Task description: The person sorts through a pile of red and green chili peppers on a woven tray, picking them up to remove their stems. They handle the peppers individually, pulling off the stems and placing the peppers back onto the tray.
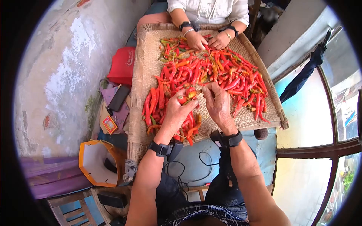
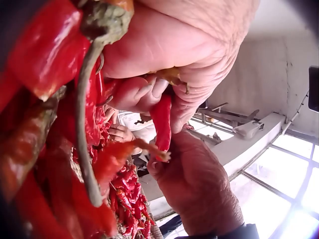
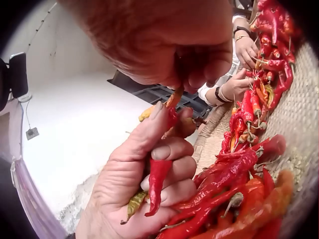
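Note:
My left hand (image 1: 177, 115) holds a few chili peppers in its curled fingers above the near part of the heap. A red chili (image 3: 158, 184) and a wrinkled greenish one (image 3: 134, 206) stick out of that grip in the right wrist view. Fingertips of my right hand (image 1: 217, 105) pinch the end of an orange chili (image 3: 174, 97), which also sits at the left thumb. The pinched end itself is hidden behind the right fingers. Below both hands, red chili peppers (image 1: 192, 71) lie heaped on a large woven tray (image 1: 141, 56), some with dry stems.
Across the tray, another person's hands (image 1: 196, 40) work among the chilies. A red bag (image 1: 122, 66), a dark phone-like object (image 1: 119, 98) and an orange-edged box (image 1: 92, 164) stand left of the tray. A wall rises at left, window panes (image 1: 307, 109) at right. Cables (image 1: 184, 177) hang below.

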A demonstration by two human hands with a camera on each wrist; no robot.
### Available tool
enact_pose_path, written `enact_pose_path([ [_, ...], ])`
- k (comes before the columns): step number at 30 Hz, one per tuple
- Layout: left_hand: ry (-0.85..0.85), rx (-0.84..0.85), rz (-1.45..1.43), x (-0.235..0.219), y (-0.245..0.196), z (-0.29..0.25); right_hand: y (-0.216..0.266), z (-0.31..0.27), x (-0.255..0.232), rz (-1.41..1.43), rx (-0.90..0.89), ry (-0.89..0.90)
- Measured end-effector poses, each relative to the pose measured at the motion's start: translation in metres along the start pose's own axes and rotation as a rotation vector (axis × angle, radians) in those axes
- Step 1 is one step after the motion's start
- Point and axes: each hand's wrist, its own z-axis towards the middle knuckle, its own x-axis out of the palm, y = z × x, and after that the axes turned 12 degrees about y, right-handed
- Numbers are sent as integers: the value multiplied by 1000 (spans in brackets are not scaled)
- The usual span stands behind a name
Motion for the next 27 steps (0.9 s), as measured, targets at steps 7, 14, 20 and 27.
enact_pose_path([
  [7, -38, 19, -77, 0, -5, -1, -10, -1, 3, 147, 107, 129],
  [14, 58, -1, -48, -4, -4, -4, 6, -1, -8, 704, 163, 212],
  [20, 106, -98, 338, -2, -6, -7, -9, 0, -22, 525, 173, 514],
  [27, 48, 6, 543, 3, -8, -9, -11, -3, -19, 420, 182, 429],
])
